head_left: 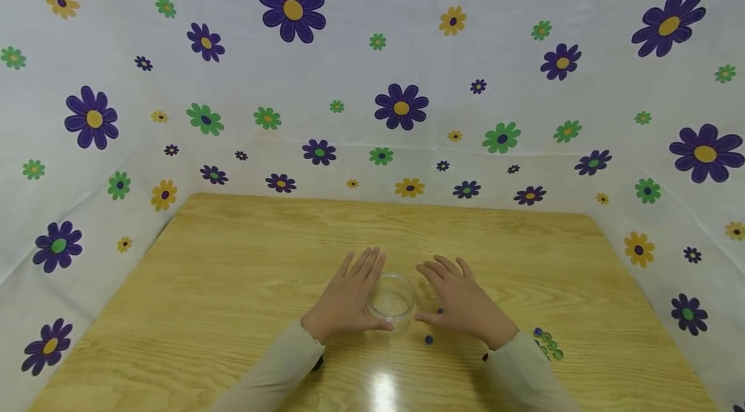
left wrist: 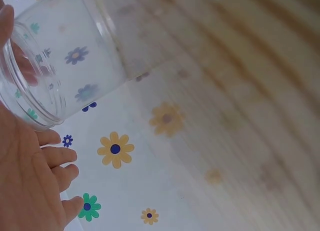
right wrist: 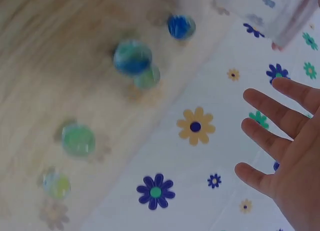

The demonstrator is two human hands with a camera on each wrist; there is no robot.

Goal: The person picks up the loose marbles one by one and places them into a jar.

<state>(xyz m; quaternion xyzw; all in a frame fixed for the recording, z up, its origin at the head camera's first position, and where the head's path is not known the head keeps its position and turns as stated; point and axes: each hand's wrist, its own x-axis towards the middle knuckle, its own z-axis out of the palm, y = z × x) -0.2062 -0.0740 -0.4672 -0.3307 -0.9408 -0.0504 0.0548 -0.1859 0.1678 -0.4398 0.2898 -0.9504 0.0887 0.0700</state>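
A clear glass jar (head_left: pixel 392 299) stands upright on the wooden table, its round mouth facing up. My left hand (head_left: pixel 349 302) is at the jar's left side, fingers extended and thumb across the near side. In the left wrist view the jar (left wrist: pixel 75 56) sits close by this hand (left wrist: pixel 30 171); whether they touch I cannot tell. To the right of the jar, and apart from it, my right hand (head_left: pixel 465 302) has its fingers spread with nothing in them. A blue marble (head_left: pixel 429 339) lies near the right thumb, and another dark marble (head_left: pixel 440 312) shows beneath that hand.
Several green and blue marbles (head_left: pixel 547 344) lie grouped beside the right sleeve. In the right wrist view a green marble (right wrist: pixel 78 140) and others appear blurred. A flower-patterned white cloth (head_left: pixel 349 75) surrounds the wooden table (head_left: pixel 262 257) at the back and sides.
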